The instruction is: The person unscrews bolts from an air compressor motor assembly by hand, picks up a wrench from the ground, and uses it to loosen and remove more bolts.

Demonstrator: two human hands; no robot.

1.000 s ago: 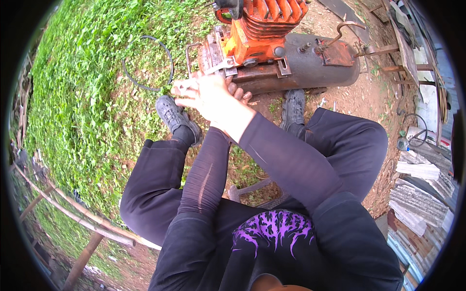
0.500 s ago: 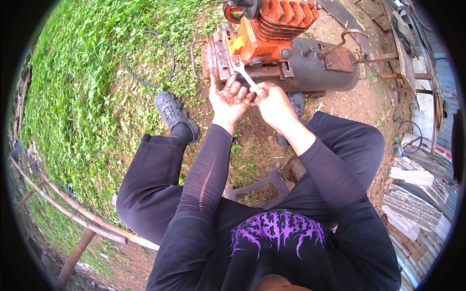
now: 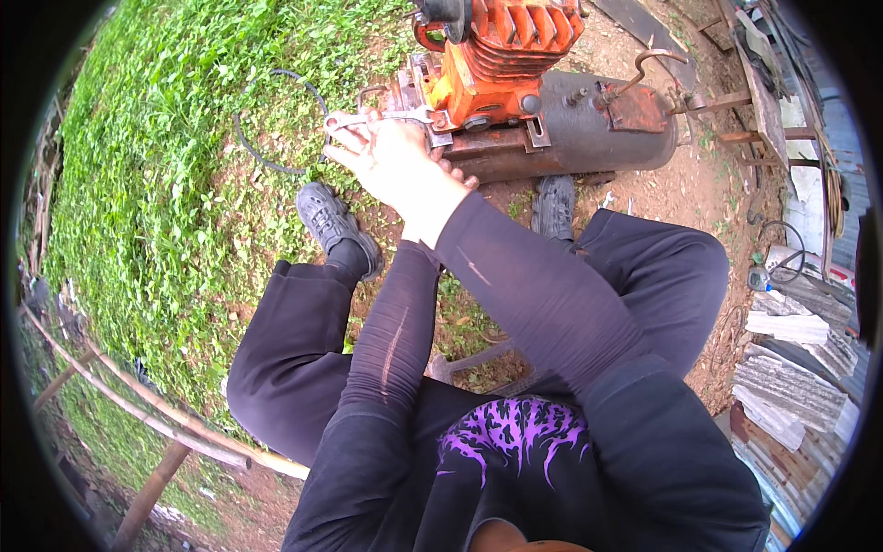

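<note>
A silver wrench (image 3: 405, 115) reaches leftward from a bolt at the base of an orange finned compressor pump (image 3: 492, 78), which sits on a rusty dark tank (image 3: 607, 129). My right hand (image 3: 386, 161) crosses over my left and is closed on the wrench's free end, some fingers sticking out. Behind it, my left hand (image 3: 451, 172) shows only curled fingertips below the tank's rail; what they hold, if anything, is hidden.
My shoes (image 3: 326, 216) flank the work. A black hose loop (image 3: 242, 140) lies on grass at the left. A small wrench (image 3: 608, 200) lies on dirt. Bamboo poles (image 3: 147, 405) cross the lower left; stacked sheets (image 3: 786, 405) and metal debris line the right.
Half a second ago the wrench pointed down toward me; now it points left. My right hand has swung up and leftward with it, again covering most of my left hand.
</note>
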